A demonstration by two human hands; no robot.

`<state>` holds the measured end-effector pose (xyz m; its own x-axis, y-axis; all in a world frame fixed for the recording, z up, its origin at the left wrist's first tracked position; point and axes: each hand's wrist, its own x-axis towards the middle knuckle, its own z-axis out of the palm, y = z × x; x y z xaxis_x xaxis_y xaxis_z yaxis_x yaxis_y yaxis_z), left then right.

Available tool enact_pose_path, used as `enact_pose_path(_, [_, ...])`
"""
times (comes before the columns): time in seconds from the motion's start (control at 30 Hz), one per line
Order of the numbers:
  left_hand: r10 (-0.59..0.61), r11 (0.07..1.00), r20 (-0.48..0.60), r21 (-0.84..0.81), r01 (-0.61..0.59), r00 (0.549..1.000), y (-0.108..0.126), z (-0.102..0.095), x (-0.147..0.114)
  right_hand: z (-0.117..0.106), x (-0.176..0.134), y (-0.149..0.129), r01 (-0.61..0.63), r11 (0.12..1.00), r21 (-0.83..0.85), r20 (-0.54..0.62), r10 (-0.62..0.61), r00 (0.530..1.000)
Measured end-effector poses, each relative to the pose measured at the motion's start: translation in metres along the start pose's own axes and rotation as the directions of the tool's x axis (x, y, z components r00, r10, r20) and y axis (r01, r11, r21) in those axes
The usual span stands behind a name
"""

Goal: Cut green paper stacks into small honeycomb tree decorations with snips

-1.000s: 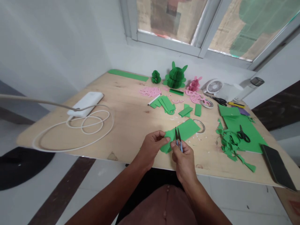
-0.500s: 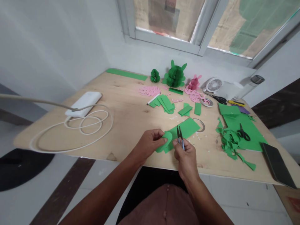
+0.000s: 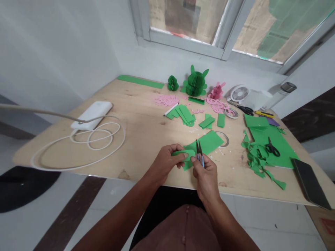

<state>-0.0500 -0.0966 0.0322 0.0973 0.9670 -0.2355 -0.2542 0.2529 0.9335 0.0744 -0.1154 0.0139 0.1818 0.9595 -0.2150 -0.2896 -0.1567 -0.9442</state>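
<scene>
My left hand (image 3: 170,160) is closed on a small rounded piece of green paper (image 3: 188,153), pinched between thumb and fingers near the table's front edge. Close beside it, my right hand (image 3: 205,171) grips a pair of scissors (image 3: 199,152) by the light-blue handles. The dark blades point away from me and stand slightly apart, to the right of the piece. My right thumb tip is at or very near the paper's right end; contact is hard to make out. Beneath and beyond both hands lies a larger green paper strip (image 3: 210,141), partly covered by them.
Behind are green cut pieces (image 3: 185,114), pink scraps (image 3: 166,100), a green paper figure (image 3: 196,83) and a pink one (image 3: 216,91). Green scraps (image 3: 256,157), black scissors (image 3: 272,148) and a phone (image 3: 311,183) lie right. A white power bank (image 3: 91,115) with looped cable sits left.
The green piece in my left hand has been turned, its rounded end now pointing right toward my right thumb. Both hands have drawn slightly closer; the scissors stay in my right hand.
</scene>
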Motion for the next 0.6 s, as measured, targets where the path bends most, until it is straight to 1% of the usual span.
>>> enact_pose_path(0.13, [-0.046, 0.969, -0.056, -0.243, 0.031, 0.997, -0.005, 0.001, -0.004, 0.003, -0.002, 0.000, -0.015, 0.999, 0.046, -0.037, 0.017, 0.999])
enact_pose_path(0.2, [-0.073, 0.932, -0.056, -0.360, 0.048, 0.996, -0.009, 0.003, -0.008, 0.005, -0.003, 0.002, -0.011, 0.997, 0.070, -0.061, 0.015, 0.998])
enact_pose_path(0.27, [-0.083, 0.904, -0.033, -0.423, 0.061, 0.996, -0.016, 0.009, -0.012, 0.006, -0.003, 0.004, -0.017, 0.996, 0.087, -0.053, 0.022, 0.998])
enact_pose_path(0.33, [-0.082, 0.891, -0.047, -0.452, 0.052, 0.996, -0.021, 0.016, -0.015, 0.008, -0.004, 0.007, -0.027, 0.996, 0.090, -0.030, 0.030, 0.999])
enact_pose_path(0.43, [-0.075, 0.891, -0.165, -0.454, -0.008, 0.983, -0.025, 0.025, -0.015, 0.010, -0.005, 0.007, -0.023, 0.996, 0.087, -0.025, 0.025, 0.999])
enact_pose_path(0.5, [-0.077, 0.893, -0.224, -0.448, -0.032, 0.972, -0.023, 0.027, -0.012, 0.009, -0.007, 0.005, -0.034, 0.997, 0.073, -0.005, 0.035, 0.999])
enact_pose_path(0.6, [-0.074, 0.895, -0.255, -0.444, -0.049, 0.964, -0.016, 0.026, -0.008, 0.004, -0.009, 0.002, -0.061, 0.997, 0.056, 0.054, 0.058, 0.997])
